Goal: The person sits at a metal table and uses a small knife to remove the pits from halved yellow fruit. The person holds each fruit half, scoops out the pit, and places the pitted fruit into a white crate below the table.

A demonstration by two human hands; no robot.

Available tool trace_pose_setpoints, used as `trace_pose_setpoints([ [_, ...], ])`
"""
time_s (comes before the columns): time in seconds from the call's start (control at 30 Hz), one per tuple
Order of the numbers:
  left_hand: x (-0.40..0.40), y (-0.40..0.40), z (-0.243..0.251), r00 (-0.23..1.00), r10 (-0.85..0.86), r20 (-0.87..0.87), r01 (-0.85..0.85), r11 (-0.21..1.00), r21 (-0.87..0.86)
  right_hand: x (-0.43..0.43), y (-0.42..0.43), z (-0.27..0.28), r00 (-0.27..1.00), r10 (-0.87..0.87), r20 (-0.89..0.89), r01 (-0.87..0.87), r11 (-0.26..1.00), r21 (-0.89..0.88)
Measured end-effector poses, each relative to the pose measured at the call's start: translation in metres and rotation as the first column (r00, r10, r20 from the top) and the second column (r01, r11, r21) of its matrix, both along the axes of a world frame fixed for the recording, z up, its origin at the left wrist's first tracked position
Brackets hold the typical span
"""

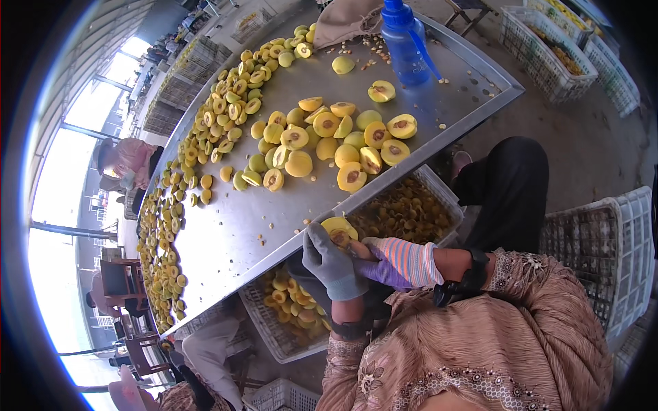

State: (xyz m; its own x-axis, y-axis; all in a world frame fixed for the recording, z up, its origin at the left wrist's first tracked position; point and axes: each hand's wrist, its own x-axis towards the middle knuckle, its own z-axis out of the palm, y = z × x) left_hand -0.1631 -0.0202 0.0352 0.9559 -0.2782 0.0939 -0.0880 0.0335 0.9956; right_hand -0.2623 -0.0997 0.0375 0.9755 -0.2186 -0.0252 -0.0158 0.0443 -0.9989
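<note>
My left hand (329,262), in a grey glove, holds a halved yellow fruit (339,230) near the metal table's edge, its cut face and brown pit showing. My right hand (398,262), in a striped and purple glove with a bare thumb or fingertip showing, is closed against the fruit; any tool inside it is hidden. Beyond my hands, halved yellow-green fruits (326,125) lie in a loose group on the metal table (241,221). Many more fruit halves (221,118) run along the table's far side.
Under the near edge stand a crate of brown pits or scraps (406,210) and a crate of fruit halves (293,303). A blue plastic bottle (406,51) and a cloth (344,23) are on the table. White crates (629,257) stand at right; people sit at left.
</note>
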Motion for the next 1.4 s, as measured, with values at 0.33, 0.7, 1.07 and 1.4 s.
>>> trace_pose_setpoints([
  [0.33,0.0,-0.004,0.001,0.885,-0.335,-0.324,0.218,0.911,-0.349,-0.015,-0.021,0.018,0.803,0.582,-0.129,-0.197,0.464,0.864],
  [0.7,0.071,0.113,0.026,0.908,-0.2,0.367,-0.353,0.106,0.93,-0.027,-0.056,-0.071,0.74,0.144,-0.657,-0.505,0.764,-0.402],
  [1.07,0.108,-0.076,-0.041,0.765,-0.614,0.195,0.16,0.474,0.866,-0.036,-0.051,-0.038,0.913,0.03,-0.408,-0.217,0.881,-0.421],
  [1.4,0.057,-0.029,0.004,0.943,-0.334,0.012,0.331,0.939,0.089,-0.023,-0.051,0.036,0.903,-0.041,-0.428,0.101,0.988,0.119],
])
